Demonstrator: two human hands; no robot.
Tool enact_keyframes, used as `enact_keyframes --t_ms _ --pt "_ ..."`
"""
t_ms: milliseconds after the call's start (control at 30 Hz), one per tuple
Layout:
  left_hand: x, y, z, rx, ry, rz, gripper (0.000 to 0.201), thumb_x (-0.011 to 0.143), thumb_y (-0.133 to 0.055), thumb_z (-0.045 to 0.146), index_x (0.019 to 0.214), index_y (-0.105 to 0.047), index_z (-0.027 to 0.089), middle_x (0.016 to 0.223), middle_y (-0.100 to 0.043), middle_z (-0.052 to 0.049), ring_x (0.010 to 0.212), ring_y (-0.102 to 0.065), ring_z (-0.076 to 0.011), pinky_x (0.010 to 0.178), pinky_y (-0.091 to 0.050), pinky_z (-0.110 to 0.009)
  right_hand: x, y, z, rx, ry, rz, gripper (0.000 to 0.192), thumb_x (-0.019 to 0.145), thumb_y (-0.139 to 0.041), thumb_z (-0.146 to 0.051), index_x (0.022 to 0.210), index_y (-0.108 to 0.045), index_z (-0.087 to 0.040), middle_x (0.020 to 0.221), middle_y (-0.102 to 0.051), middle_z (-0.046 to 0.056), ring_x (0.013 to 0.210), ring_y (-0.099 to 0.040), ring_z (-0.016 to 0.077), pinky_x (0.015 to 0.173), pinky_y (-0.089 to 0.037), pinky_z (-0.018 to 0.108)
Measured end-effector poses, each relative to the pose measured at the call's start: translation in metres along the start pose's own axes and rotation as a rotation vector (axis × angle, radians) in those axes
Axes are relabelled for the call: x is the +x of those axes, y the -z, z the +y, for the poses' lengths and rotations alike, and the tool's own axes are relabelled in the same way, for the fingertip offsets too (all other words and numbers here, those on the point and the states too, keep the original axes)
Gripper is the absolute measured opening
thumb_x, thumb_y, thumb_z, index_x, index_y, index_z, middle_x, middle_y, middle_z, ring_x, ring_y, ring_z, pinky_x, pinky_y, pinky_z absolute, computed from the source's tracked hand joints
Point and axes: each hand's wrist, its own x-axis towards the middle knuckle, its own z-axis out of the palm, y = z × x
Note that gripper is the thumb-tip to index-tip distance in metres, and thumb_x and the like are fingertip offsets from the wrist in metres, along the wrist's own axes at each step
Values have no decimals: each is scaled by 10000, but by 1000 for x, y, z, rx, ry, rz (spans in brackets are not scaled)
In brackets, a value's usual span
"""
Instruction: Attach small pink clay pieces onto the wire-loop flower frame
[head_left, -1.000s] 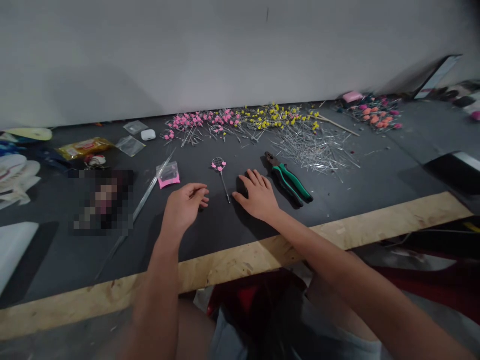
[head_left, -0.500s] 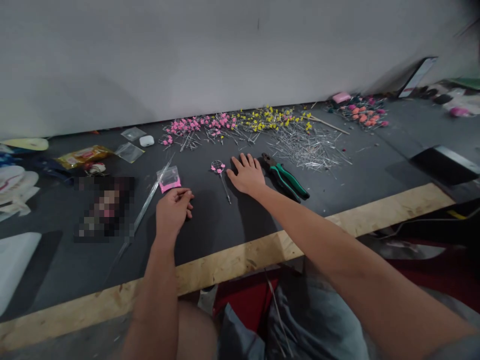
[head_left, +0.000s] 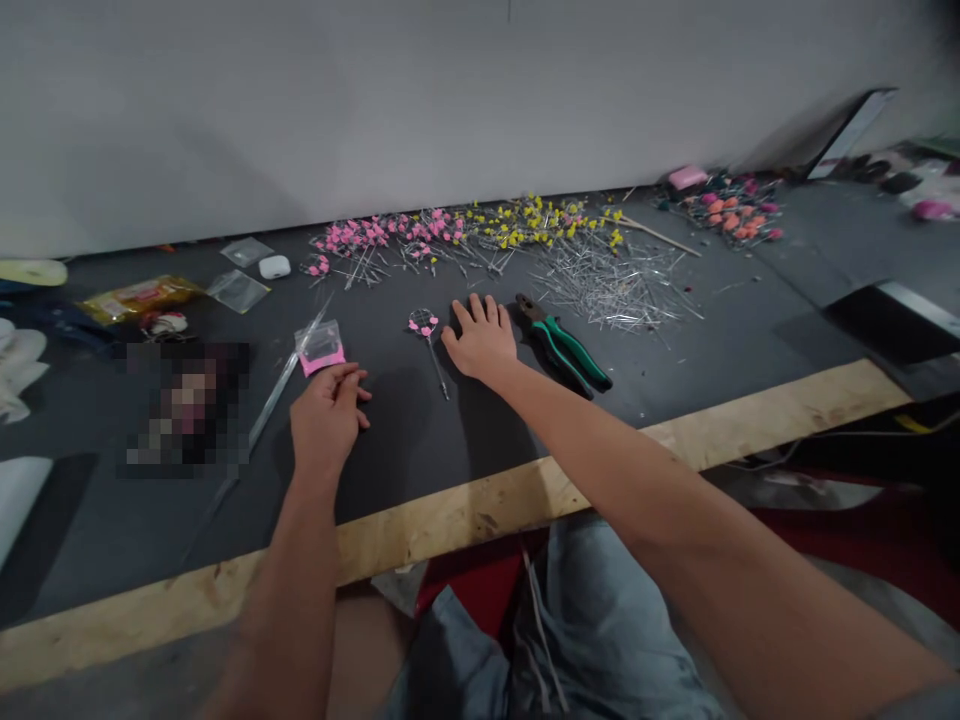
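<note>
My right hand lies flat on the dark tabletop with its fingers spread. Just left of it is a wire piece with a round looped head and pink beads, its thin stem pointing toward me. Close on the right are pliers with green and black handles. My left hand rests on the table with fingers loosely curled and the thumb against them; I see nothing in it. Right above its knuckles is a small clear bag with a pink edge, near a long clear plastic strip.
Along the wall lie pink-beaded wire pieces, yellow-beaded ones and a heap of bare metal pins. Orange and magenta-headed pieces are farther right. A white case and gold packet sit left. A wooden edge borders the table.
The camera view has shifted slightly, so everything on the table appears a little farther left and higher. Both hands stay in the same places on the table.
</note>
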Motion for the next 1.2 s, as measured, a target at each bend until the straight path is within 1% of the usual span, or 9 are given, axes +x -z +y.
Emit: enact_keyframes --t_ms 267,367,433,600,733,833,933,1067,1200 --pt "-1 3 4 36 33 -29 288 762 -581 414 921 -644 182 609 -579 30 400 -477 -71 407 -376 -189 -2 -2 0 -15 18 37 595 897 -303 -461 1418 -353 -178 1512 -270 97 1402 -154 307 1119 -86 470" --pt "-2 3 3 74 -7 -46 297 805 -529 408 1010 -634 220 709 -641 19 420 -488 -74 449 -398 -204 -2 -3 1 -17 25 48 597 897 -303 -467 1416 -357 -178 1510 -273 103 1400 -159 309 1117 -90 468" --pt "-3 3 3 125 -40 -52 283 838 -479 415 977 -643 231 755 -666 9 468 -531 -91 497 -426 -219 -1 -4 1 -19 25 52 596 896 -310 -467 1414 -361 -176 1508 -277 108 1398 -161 314 1115 -90 472" --pt "-3 -2 5 398 -296 -62 247 845 -498 400 876 -679 236 889 -700 -36 866 -635 -206 796 -466 -309 -1 -4 0 -34 30 70 583 898 -312 -465 1402 -380 -182 1495 -300 117 1391 -180 318 1107 -103 478" --pt "-3 -6 2 564 -437 -80 301 882 -433 342 951 -678 181 974 -685 -90 953 -602 -241 880 -438 -369 -2 -2 -1 -54 19 53 584 901 -300 -471 1406 -370 -185 1502 -287 112 1392 -173 317 1106 -102 479" --pt "-4 -7 2 594 -433 -71 314 888 -418 312 1001 -671 165 1007 -685 -96 968 -602 -237 885 -440 -368 -2 -2 -1 -65 19 54 584 902 -294 -475 1408 -365 -192 1503 -287 107 1391 -180 315 1106 -106 475" --pt "-7 -5 5 577 -358 -42 322 890 -420 323 1030 -666 170 1028 -694 -88 990 -610 -237 877 -446 -357 -2 -2 -1 -74 14 50 594 906 -280 -474 1420 -343 -181 1506 -282 108 1392 -178 308 1104 -110 473" --pt "-9 -5 10 556 -264 -57 278 853 -498 381 946 -688 201 955 -711 -68 900 -638 -231 822 -465 -342 -1 -3 0 -89 5 42 613 905 -273 -483 1428 -325 -169 1510 -270 107 1395 -167 303 1105 -109 472" --pt "-9 -6 12 543 -271 -32 290 871 -459 327 1009 -672 186 997 -706 -72 949 -632 -229 854 -455 -341 0 -3 1 -100 8 38 610 906 -268 -484 1431 -321 -176 1510 -268 108 1393 -171 305 1103 -114 478"
